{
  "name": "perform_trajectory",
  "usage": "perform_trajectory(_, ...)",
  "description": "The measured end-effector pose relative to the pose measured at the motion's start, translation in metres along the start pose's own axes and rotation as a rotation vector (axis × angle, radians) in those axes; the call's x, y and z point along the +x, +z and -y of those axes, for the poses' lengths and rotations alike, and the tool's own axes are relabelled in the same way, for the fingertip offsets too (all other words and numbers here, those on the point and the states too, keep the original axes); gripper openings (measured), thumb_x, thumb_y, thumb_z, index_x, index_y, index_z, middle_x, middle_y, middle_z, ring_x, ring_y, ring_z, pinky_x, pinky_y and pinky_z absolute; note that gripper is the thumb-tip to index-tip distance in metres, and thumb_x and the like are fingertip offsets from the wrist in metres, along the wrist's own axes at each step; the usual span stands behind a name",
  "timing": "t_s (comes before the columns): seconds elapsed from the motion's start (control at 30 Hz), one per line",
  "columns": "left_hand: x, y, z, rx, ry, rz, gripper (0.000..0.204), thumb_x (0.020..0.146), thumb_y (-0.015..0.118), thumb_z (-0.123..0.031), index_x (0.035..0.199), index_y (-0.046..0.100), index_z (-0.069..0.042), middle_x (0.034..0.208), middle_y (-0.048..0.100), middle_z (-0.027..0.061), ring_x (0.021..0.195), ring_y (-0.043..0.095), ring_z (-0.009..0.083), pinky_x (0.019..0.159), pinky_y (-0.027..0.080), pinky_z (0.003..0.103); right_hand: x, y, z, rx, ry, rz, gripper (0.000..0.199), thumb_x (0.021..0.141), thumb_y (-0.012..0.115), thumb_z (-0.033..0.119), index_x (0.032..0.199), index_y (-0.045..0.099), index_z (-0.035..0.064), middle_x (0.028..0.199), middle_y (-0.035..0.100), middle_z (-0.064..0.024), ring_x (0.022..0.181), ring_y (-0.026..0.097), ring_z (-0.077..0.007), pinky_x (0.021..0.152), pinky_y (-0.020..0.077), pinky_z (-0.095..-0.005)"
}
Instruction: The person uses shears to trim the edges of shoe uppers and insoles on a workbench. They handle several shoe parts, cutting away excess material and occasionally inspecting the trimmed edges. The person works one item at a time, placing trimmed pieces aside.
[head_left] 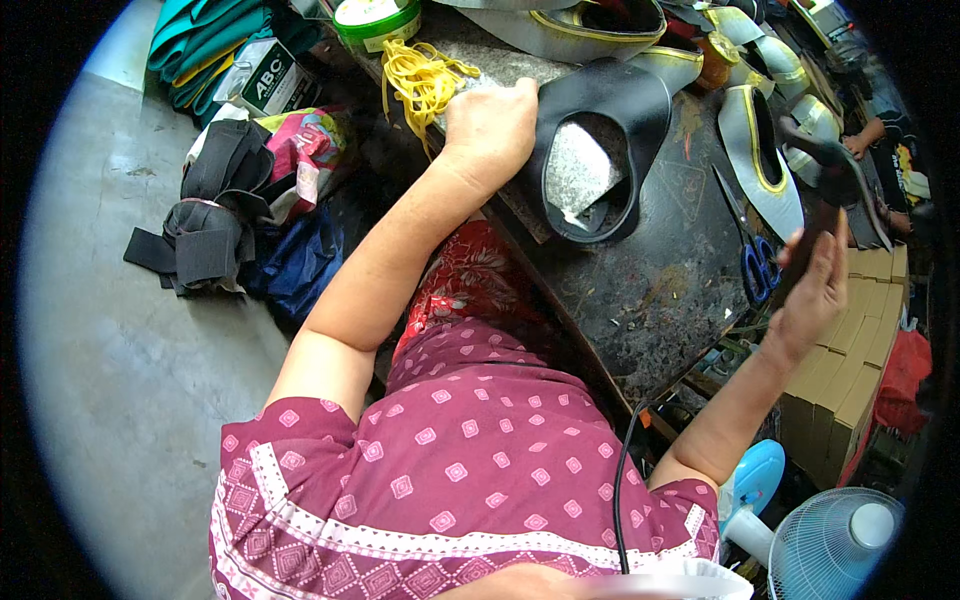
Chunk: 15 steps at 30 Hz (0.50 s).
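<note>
My left hand (490, 125) is closed on the edge of a black shoe upper (648, 105) at the near left of the workbench. Through the upper's opening shows a pale grey block (578, 168), with its lower part hidden. Raised off the bench's right side, my right hand (815, 290) is wrapped round the dark handle of a hammer (822, 160), whose head points up and away. Scissors with blue handles (760, 268) lie on the bench just left of that hand. A bundle of yellow cord (418, 82) sits beside my left hand.
Grey shoe uppers with yellow edges (755, 165) crowd the bench's (660, 300) far side, near a green tub (378, 28). Black elastic bands (205, 225) and teal cloth (195, 45) lie left. Cardboard boxes (845, 330), a fan (835, 545) and another person's hand (862, 140) are right.
</note>
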<state>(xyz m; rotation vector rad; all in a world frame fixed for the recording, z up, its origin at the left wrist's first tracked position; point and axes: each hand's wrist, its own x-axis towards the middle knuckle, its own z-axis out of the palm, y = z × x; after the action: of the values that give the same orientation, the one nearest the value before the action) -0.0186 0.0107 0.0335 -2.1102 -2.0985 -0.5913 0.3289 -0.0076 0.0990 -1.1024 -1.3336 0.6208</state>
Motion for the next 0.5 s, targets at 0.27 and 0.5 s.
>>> perform_trajectory(0.27, -0.015, -0.023, 0.003, 0.177, 0.030, 0.029, 0.019, 0.088, 0.065, -0.022, 0.098, 0.064, -0.006, 0.088, 0.070, 0.0142, 0.089, 0.069, 0.0330, 0.072, 0.056, 0.045, -0.027, 0.096, -0.045, -0.787, -0.310, 0.448, 0.038, 0.099, 0.061, 0.036, 0.136, 0.063, 0.0278, 0.117, 0.073, -0.0068, 0.084, 0.073, -0.0226, 0.069, 0.0561, -0.0330)
perform_trajectory(0.5, 0.003, 0.001, 0.010, -0.143, 0.511, 0.020, 0.045, 0.094, 0.062, -0.036, 0.130, 0.060, -0.010, 0.138, 0.058, 0.0089, 0.129, 0.052, 0.0311, 0.105, 0.045, 0.042, -0.005, 0.090, -0.037, -0.802, -0.206, 0.466, 0.035, 0.098, 0.058, 0.047, 0.131, 0.065, 0.0380, 0.108, 0.073, -0.0105, 0.090, 0.072, -0.0274, 0.075, 0.0551, -0.0361)
